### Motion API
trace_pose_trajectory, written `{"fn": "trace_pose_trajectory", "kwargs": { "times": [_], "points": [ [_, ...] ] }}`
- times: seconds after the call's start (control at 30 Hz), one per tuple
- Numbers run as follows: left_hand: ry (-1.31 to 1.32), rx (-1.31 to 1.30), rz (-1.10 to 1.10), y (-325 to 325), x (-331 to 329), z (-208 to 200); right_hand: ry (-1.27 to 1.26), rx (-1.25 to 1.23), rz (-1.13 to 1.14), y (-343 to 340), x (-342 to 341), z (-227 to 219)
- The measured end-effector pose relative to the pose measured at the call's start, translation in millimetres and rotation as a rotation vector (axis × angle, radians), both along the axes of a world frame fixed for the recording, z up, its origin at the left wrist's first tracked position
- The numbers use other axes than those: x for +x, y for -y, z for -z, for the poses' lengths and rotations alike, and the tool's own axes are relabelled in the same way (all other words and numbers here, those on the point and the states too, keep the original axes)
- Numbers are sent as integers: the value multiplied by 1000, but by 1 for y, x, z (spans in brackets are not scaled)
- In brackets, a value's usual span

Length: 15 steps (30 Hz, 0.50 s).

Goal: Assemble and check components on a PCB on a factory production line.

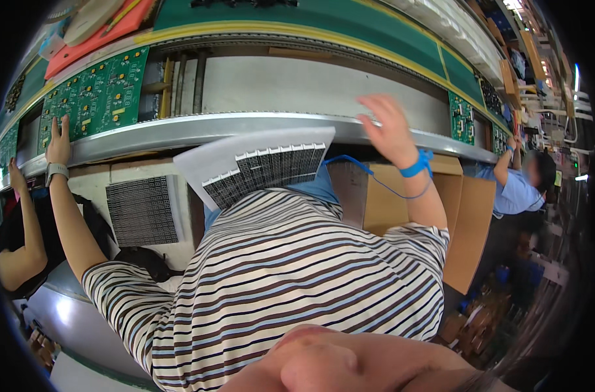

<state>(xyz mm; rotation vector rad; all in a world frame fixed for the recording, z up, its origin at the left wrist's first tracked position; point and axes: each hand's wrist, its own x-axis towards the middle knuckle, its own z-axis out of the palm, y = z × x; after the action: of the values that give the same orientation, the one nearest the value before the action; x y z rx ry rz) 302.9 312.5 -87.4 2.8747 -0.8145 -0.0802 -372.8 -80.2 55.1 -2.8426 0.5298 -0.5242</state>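
Observation:
My left hand reaches far to the left, with a watch on its wrist. Its fingers are stretched out against a large green circuit board dotted with small yellow and pale parts, which lies along the metal rail. My right hand is raised near the rail, fingers extended and holding nothing. A blue wrist strap with a thin cord circles that wrist. On my lap, a white sheet carries rows of black pieces with white upper edges.
A black-gridded sheet lies on the pale surface at my left. An open cardboard box stands at my right. Another person's arm is at far left; a person in blue works at far right near more circuit boards.

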Motion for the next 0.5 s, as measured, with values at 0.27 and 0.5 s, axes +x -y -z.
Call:
{"fn": "trace_pose_trajectory", "kwargs": {
  "times": [0.27,0.5],
  "points": [
    [58,29,137,52,-120,-38,24,114,-390,-50,55,27],
    [58,7,409,95,-218,-67,-163,193,-303,-54,69,39]
  ]
}}
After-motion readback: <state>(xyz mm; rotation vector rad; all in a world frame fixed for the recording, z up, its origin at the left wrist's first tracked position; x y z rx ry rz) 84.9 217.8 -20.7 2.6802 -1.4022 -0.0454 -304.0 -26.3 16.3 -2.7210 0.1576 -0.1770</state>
